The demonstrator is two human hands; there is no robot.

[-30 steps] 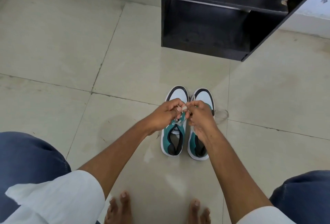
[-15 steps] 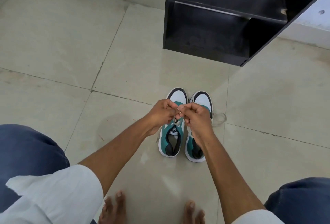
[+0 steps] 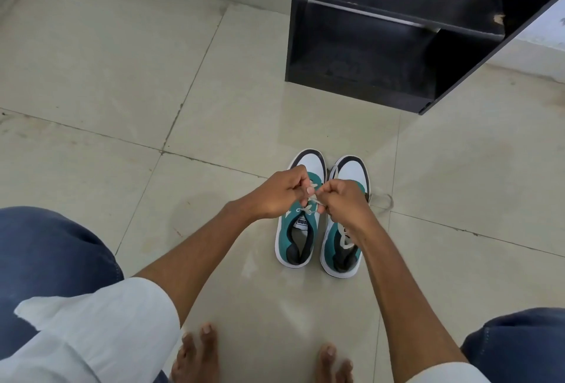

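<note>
Both hands meet over the left sneaker point(image 3: 298, 223), which sits flat on the floor in front of the person: left hand point(image 3: 275, 191) and right hand point(image 3: 345, 202) each pinch a strand of its white lace point(image 3: 312, 199), fingers curled and nearly touching, probably to draw a knot tight. Right sneaker point(image 3: 351, 171) stands just beside it, toes toward the black shelf unit point(image 3: 382, 46), with a loose lace point(image 3: 383, 199) trailing out, so it is likely next. Surface is glossy beige floor tile point(image 3: 122, 77) with dark grout lines; bare feet point(image 3: 198, 352) show at the bottom edge.

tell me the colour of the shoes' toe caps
White with a black rim; the toe caps show best in the head view.
</note>
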